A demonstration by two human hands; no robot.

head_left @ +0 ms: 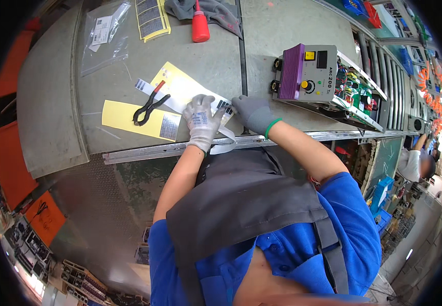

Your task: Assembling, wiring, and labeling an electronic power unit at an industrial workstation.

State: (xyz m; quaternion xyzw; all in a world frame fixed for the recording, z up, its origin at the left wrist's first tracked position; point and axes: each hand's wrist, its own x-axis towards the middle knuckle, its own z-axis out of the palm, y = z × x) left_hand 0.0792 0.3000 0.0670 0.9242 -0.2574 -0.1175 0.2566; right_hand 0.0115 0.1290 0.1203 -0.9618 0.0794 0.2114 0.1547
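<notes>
We see both gloved hands meeting over a white label strip (220, 115) at the near edge of the grey workbench (211, 66). The strip lies roughly at the middle of the view, its long axis running from ten o'clock down to four o'clock; its far end rests on a yellow sheet (172, 81), and its near end curls over the bench's metal rim (170, 149).

The left hand (200, 122) lies palm-down on the strip, fingers pressed together and pointing toward twelve o'clock, flat against the paper. The right hand (251, 113) comes in from four o'clock; its fingertips close on the strip's edge near the printed dark patch, though we cannot tell whether they pinch or merely press it.

At nine o'clock from the left hand, black pliers (148, 107) with a red tip sit across a second yellow sheet (129, 117). At two o'clock from the right hand stands an open grey welding unit (323, 76) with a purple end plate and exposed wiring. At twelve o'clock, a red bottle (199, 25) stands by a grey rag (216, 10).
</notes>
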